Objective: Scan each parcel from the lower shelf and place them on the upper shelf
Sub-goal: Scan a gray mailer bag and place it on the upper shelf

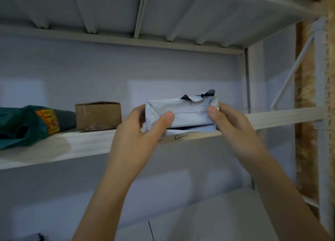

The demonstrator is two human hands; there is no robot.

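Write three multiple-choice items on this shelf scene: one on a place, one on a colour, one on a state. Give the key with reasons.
1. Where does the cardboard box stand?
A. on the upper shelf, right of the green bag
B. on the floor
C. inside the green bag

2. What colour is the parcel being held?
A. red
B. pale blue-grey
C. yellow

3. How is the parcel held?
A. by the left hand alone
B. lying free on the shelf
C. by both hands, the right hand at its other end

Key: 1 A, the box sits beside the bag on the shelf board. 2 B, its wrapping looks pale blue-grey. 3 C, a thumb presses each end.
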